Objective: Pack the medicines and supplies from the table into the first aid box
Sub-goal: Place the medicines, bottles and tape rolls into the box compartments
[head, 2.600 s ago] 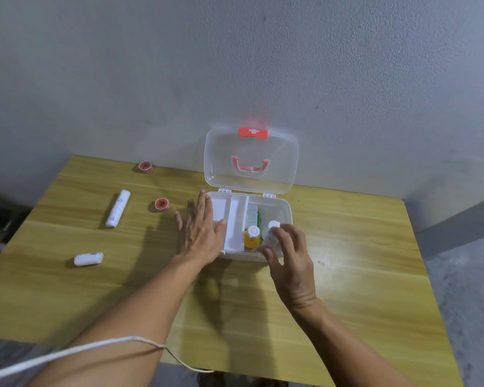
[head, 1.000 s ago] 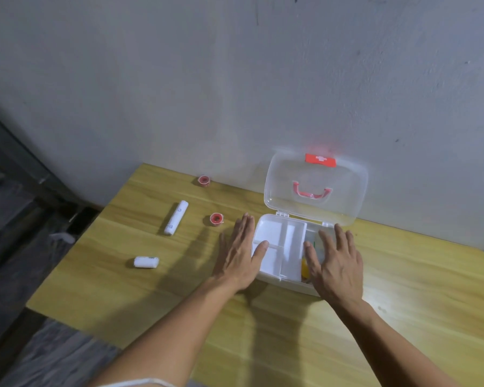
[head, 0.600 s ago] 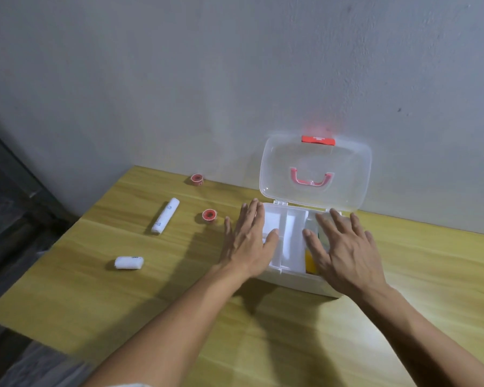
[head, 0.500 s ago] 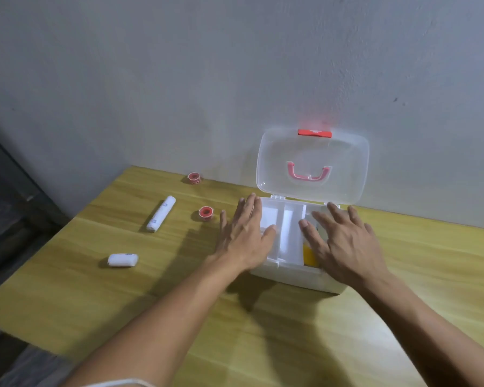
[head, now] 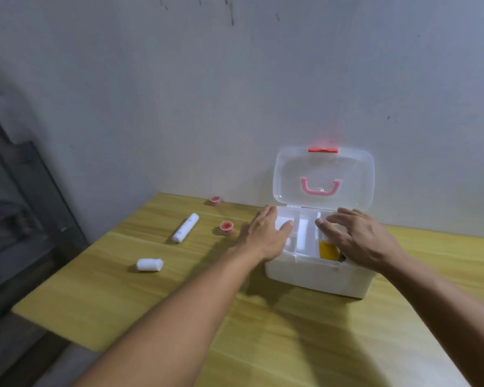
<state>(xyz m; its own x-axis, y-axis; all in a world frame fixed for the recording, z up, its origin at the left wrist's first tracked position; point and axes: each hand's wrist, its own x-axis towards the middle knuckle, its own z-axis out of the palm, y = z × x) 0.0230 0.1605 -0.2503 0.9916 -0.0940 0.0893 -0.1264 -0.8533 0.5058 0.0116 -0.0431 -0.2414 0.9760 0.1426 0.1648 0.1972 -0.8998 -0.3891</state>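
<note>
The clear first aid box point(head: 316, 275) stands on the wooden table point(head: 291, 344) with its lid point(head: 323, 177) up against the wall. My left hand point(head: 264, 236) lies flat on the box's left edge, thumb over the white tray. Over the right compartments my right hand point(head: 358, 238) hovers with fingers spread, holding nothing. An orange bottle point(head: 328, 250) shows inside the box. To the left on the table lie a long white tube point(head: 185, 231), a short white roll point(head: 149, 264) and two red tape rolls point(head: 226, 228) point(head: 216, 200).
A grey wall rises right behind the box. The table's left edge drops to a dark railing point(head: 25, 205) and floor.
My right hand has let go of a white-capped bottle inside the box and now spreads flat above it. My left hand stays at the box's left edge. The view shifted left.
</note>
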